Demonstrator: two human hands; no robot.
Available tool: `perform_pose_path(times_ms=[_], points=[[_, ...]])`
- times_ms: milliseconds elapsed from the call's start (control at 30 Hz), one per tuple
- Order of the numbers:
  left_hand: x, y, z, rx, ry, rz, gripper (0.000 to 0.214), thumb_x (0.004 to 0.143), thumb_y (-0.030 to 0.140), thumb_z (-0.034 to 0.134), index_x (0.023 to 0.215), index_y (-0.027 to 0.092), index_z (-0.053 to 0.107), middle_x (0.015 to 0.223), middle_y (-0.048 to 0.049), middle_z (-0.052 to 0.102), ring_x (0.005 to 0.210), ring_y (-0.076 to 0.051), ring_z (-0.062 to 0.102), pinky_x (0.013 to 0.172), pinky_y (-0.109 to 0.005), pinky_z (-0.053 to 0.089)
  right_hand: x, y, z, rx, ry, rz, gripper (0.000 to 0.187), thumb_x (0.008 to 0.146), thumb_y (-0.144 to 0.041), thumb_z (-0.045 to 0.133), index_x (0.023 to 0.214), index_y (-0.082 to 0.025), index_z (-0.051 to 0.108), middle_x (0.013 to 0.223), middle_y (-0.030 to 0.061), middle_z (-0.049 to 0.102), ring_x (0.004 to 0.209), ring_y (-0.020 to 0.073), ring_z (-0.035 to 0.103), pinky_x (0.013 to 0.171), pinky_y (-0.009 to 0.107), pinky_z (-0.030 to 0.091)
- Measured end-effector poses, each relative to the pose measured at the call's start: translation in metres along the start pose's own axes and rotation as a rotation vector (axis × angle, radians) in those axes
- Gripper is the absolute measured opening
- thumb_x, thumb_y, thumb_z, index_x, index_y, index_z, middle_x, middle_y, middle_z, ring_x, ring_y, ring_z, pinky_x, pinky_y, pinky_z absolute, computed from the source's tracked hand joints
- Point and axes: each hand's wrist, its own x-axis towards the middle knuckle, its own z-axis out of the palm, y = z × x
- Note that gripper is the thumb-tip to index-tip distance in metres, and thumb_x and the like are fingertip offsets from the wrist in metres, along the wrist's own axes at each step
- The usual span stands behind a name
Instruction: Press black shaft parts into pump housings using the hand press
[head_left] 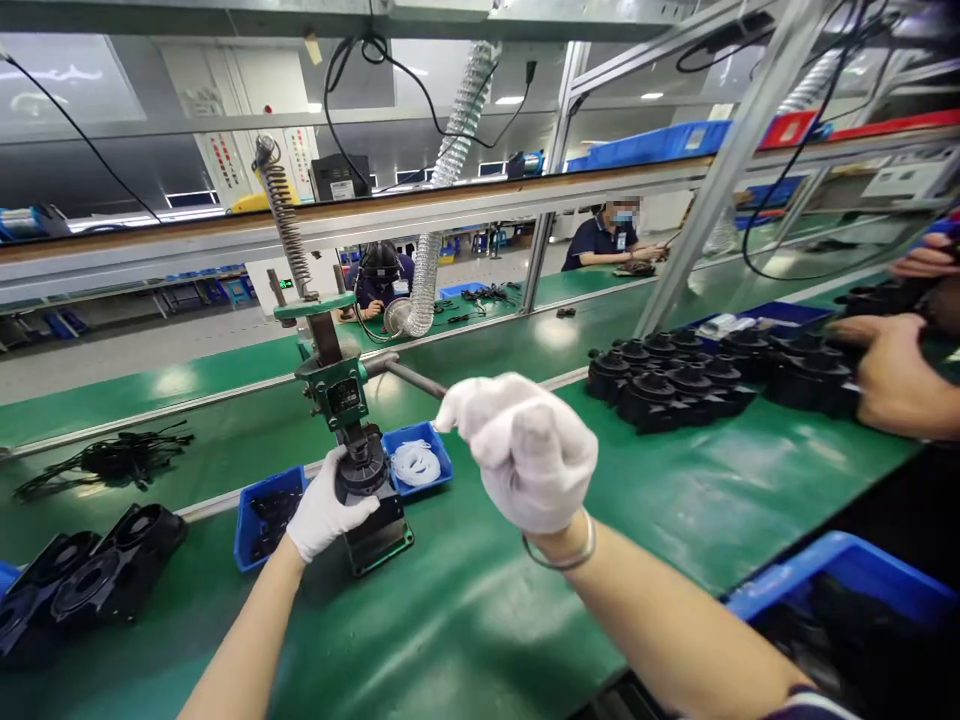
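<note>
Black round part (363, 474) — beneath green press (339, 388)

Left hand (324, 508) holds black part (363, 474) under press (335, 385)

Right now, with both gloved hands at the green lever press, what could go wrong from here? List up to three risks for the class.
1. Pinching: the left hand holds the black round part close to the press ram, so a finger might get caught if the ram came down.
2. Misalignment: if that hand shifted, the part could tilt and be pressed crooked.
3. Slipping: the right hand, in a white glove, might slide off the lever.
</note>
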Motion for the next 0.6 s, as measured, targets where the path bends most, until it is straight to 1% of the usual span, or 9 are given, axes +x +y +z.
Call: perform_pose_path(times_ms=[67,200,233,300,367,400,500,533,600], points=[[0.000,0.003,-0.002,-0.007,-0.013,0.002,0.078,0.066,0.040,0.076,0.129,0.016,0.038,0.126,-0.0163,0.064,0.118,-0.034,0.061,0.106,-0.053,0.043,-0.010,0.000,-0.001,0.025,0.047,-0.043,0.041,0.100,-0.037,0.056,0.062,-0.021,0.062,0.059,-0.0001,0.053,0.059,0.0175,0.059,0.061,0.039,0.057],[0.001,0.006,-0.006,-0.017,-0.050,0.005,0.079,0.069,0.043,0.074,0.130,0.014,0.035,0.130,-0.0196,0.061,0.122,-0.035,0.058,0.108,-0.054,0.041,-0.003,-0.001,-0.001,-0.002,-0.110,0.002,0.038,0.099,-0.038,0.057,0.067,-0.020,0.065,0.065,0.0005,0.057,0.062,0.0169,0.062,0.059,0.035,0.054],[0.001,0.005,-0.006,-0.021,-0.060,0.004,0.078,0.069,0.044,0.073,0.131,0.014,0.035,0.131,-0.0194,0.060,0.123,-0.034,0.058,0.109,-0.053,0.041,-0.001,-0.001,-0.001,-0.009,-0.116,0.019,0.038,0.099,-0.039,0.056,0.067,-0.020,0.065,0.065,0.0004,0.057,0.062,0.0167,0.062,0.059,0.035,0.054],[0.002,0.003,-0.007,-0.029,-0.077,-0.004,0.079,0.070,0.045,0.074,0.132,0.015,0.035,0.133,-0.0178,0.059,0.125,-0.033,0.057,0.110,-0.053,0.041,0.000,0.000,0.000,-0.008,-0.046,-0.002,0.039,0.100,-0.039,0.054,0.066,-0.021,0.064,0.064,0.0005,0.057,0.065,0.0176,0.063,0.061,0.036,0.056],[0.002,-0.001,-0.008,-0.029,-0.089,-0.011,0.081,0.069,0.047,0.075,0.133,0.016,0.035,0.134,-0.0166,0.059,0.126,-0.033,0.056,0.110,-0.053,0.040,-0.002,0.001,0.000,0.012,0.021,-0.083,0.041,0.100,-0.040,0.053,0.065,-0.021,0.062,0.062,0.0009,0.057,0.066,0.0186,0.063,0.060,0.037,0.057],[0.003,-0.003,-0.008,-0.022,-0.091,-0.012,0.082,0.068,0.048,0.075,0.133,0.016,0.035,0.134,-0.0166,0.059,0.126,-0.034,0.055,0.111,-0.053,0.040,-0.002,0.002,0.000,0.013,0.010,-0.102,0.041,0.100,-0.040,0.053,0.065,-0.021,0.061,0.062,0.0009,0.057,0.065,0.0182,0.063,0.059,0.036,0.057],[0.004,-0.011,-0.010,-0.018,-0.116,0.004,0.082,0.069,0.049,0.075,0.133,0.017,0.035,0.133,-0.0173,0.059,0.126,-0.035,0.055,0.111,-0.053,0.039,0.000,0.004,-0.001,-0.009,-0.122,-0.033,0.041,0.100,-0.041,0.053,0.066,-0.021,0.061,0.066,0.0008,0.059,0.059,0.0145,0.060,0.057,0.032,0.056],[0.005,-0.014,-0.011,-0.026,-0.120,0.005,0.083,0.069,0.050,0.075,0.133,0.016,0.035,0.134,-0.0180,0.059,0.126,-0.035,0.055,0.111,-0.054,0.039,0.000,0.004,-0.001,-0.002,-0.136,-0.022,0.041,0.101,-0.042,0.052,0.067,-0.021,0.060,0.067,0.0006,0.060,0.058,0.0140,0.060,0.059,0.032,0.056],[0.006,-0.018,-0.014,-0.039,-0.127,-0.005,0.085,0.069,0.049,0.076,0.135,0.016,0.034,0.135,-0.0199,0.057,0.126,-0.036,0.055,0.111,-0.055,0.039,-0.003,0.005,-0.001,0.042,-0.090,-0.038,0.039,0.101,-0.042,0.051,0.069,-0.021,0.060,0.068,0.0009,0.059,0.063,0.0153,0.062,0.065,0.034,0.058]])
